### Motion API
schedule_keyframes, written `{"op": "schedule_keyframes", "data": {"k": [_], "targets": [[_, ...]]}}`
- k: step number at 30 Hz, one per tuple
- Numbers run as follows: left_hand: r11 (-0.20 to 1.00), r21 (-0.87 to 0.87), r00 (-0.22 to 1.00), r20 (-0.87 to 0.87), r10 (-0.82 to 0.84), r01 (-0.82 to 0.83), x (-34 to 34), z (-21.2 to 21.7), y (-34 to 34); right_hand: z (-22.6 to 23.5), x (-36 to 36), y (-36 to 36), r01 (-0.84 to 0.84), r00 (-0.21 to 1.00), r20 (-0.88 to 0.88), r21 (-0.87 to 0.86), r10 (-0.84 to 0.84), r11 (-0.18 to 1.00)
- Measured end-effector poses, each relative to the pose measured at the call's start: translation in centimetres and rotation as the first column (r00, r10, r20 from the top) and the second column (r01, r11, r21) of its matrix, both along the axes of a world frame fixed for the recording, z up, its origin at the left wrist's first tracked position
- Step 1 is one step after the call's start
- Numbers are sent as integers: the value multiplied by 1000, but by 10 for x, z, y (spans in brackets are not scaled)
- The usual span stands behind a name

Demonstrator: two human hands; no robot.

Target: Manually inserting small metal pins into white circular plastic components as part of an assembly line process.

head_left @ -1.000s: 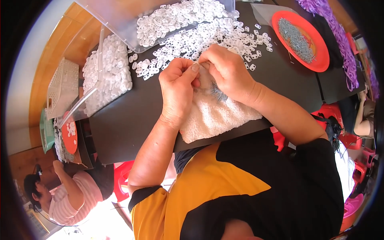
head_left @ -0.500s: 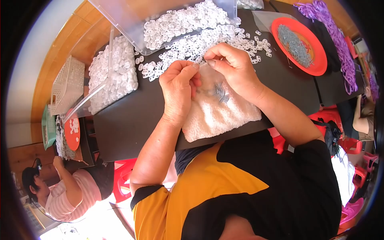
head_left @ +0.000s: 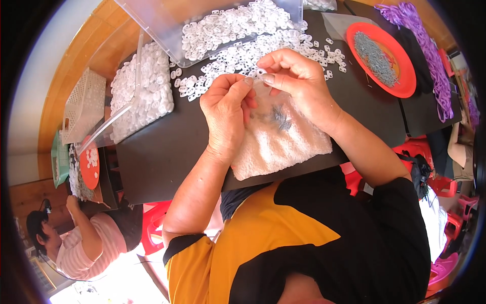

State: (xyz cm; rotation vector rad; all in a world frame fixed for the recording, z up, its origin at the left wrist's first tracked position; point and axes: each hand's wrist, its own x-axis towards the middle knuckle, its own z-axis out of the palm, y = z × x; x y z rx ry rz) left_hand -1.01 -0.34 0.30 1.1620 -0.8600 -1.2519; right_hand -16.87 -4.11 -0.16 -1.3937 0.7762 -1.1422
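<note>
My left hand [head_left: 229,114] is closed, thumb and forefinger pinched together at their tips; what lies in the pinch is too small to make out. Facing it, my right hand [head_left: 304,83] curls thumb and forefinger toward each other. A small white piece with a hole [head_left: 260,72] shows beside these fingertips; whether they grip it is unclear. Both hands are raised over the far edge of a pale peach towel [head_left: 283,152]. On the towel lies a small heap of thin grey pins [head_left: 281,119]. Past my fingers, many white two-holed plastic pieces [head_left: 243,57] spread across the dark table [head_left: 162,164].
A tipped clear bin [head_left: 167,35] of white pieces stands at the back. Another clear bin [head_left: 139,91] is at left. At right are a red plate [head_left: 405,76] of grey pins and purple ribbons [head_left: 435,66]. A person [head_left: 91,243] works at far left.
My right thumb and forefinger have parted a little, and the hand has shifted slightly up and right. My left hand stays pinched in nearly the same place.
</note>
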Motion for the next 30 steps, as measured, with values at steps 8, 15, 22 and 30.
{"op": "schedule_keyframes", "data": {"k": [8, 15, 22, 30], "targets": [[1000, 0, 1000, -19, -20, 20, -1, 2, 3, 1, 4, 4, -3, 1000, -18, 0, 3, 1000], [992, -58, 985, -124, -120, 113, 0, 3, 1, 9, -4, -1, -8, 1000, 2, 1, 8, 1000], [973, -162, 975, -120, -186, 166, 3, -1, -1, 13, -10, -2, -96, 995, 20, 40, 95, 995], [960, -230, 985, -25, -173, 162, 5, 2, 2, 19, -14, -7, -141, 990, -15, 102, 144, 985]]}}
